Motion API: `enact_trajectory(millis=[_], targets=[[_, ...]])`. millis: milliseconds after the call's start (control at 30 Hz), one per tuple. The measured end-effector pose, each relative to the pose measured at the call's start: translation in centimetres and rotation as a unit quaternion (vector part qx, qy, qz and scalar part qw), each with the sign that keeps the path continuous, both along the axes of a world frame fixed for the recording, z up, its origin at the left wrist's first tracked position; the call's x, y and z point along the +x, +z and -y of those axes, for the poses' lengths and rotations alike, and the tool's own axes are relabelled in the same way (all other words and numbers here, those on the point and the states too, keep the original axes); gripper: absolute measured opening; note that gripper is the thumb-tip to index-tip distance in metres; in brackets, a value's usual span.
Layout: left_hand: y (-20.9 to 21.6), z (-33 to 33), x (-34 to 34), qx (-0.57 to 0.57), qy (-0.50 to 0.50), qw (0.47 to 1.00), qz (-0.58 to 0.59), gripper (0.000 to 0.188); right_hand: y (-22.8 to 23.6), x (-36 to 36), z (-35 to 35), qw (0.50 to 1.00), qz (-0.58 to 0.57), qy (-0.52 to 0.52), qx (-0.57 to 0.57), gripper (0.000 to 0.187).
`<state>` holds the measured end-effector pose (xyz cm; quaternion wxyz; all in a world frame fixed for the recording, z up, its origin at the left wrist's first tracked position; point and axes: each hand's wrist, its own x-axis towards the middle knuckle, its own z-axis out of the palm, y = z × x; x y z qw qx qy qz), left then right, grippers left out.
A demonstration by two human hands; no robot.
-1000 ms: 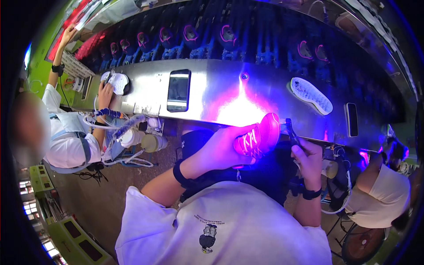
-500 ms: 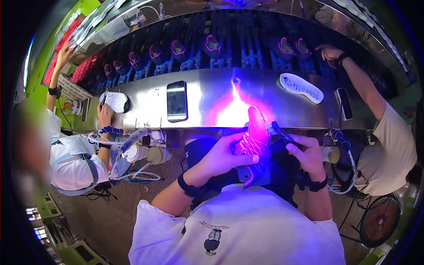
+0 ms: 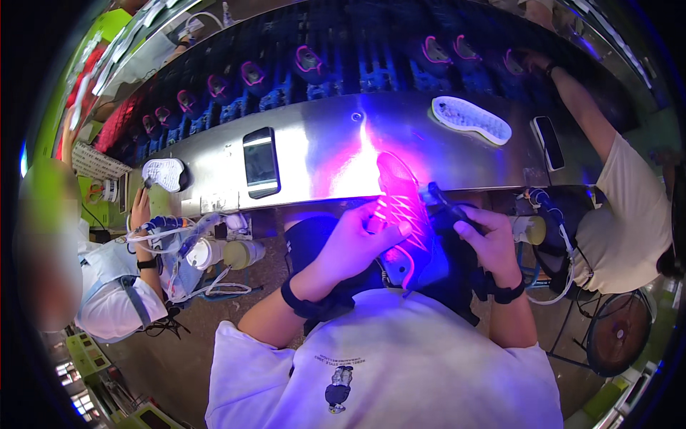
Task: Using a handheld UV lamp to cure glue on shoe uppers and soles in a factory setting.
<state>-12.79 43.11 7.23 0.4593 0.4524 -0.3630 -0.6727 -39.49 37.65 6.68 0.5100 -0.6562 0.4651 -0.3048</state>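
Observation:
My left hand (image 3: 355, 242) is closed around the side of a laced sneaker (image 3: 401, 189), its thumb lying over the laces. The shoe looks pink under a violet light, toe toward the bench and heel toward my lap. My right hand (image 3: 488, 237) grips the dark handle of a small brush (image 3: 444, 203). The brush head is close beside the shoe's right side; whether it touches cannot be told. The glare washes out the shoe's details.
A metal bench (image 3: 214, 168) runs across in front, holding phones (image 3: 261, 163) and white soles (image 3: 471, 120). Behind it, a dark conveyor (image 3: 375, 68) carries several shoes with pink collars. Co-workers sit on both sides; pots (image 3: 243, 254) and hoses hang below the bench.
The whole view has shifted, so the bench sits higher and further left. My hands keep the shoe and brush close together. The right co-worker's hand now reaches a shoe on the conveyor.

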Motion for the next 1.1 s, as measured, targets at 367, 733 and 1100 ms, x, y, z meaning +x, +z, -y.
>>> enact_trajectory(millis=[367, 733, 1100], targets=[[1.4, 3.3, 0.0, -0.025, 0.022, 0.99, 0.137, 0.052, 1.3, -4.3, 0.7, 0.992, -0.016, 0.029, 0.119, 0.031], [0.8, 1.3, 0.4, 0.073, 0.149, 0.986, -0.013, 0.052, 3.7, -2.9, -0.2, 0.992, -0.075, 0.054, -0.092, 0.031], [2.7, -2.7, 1.5, 0.243, 0.105, 0.943, -0.201, 0.052, 8.1, 0.7, 0.2, 0.958, -0.162, 0.096, -0.214, 0.035]])
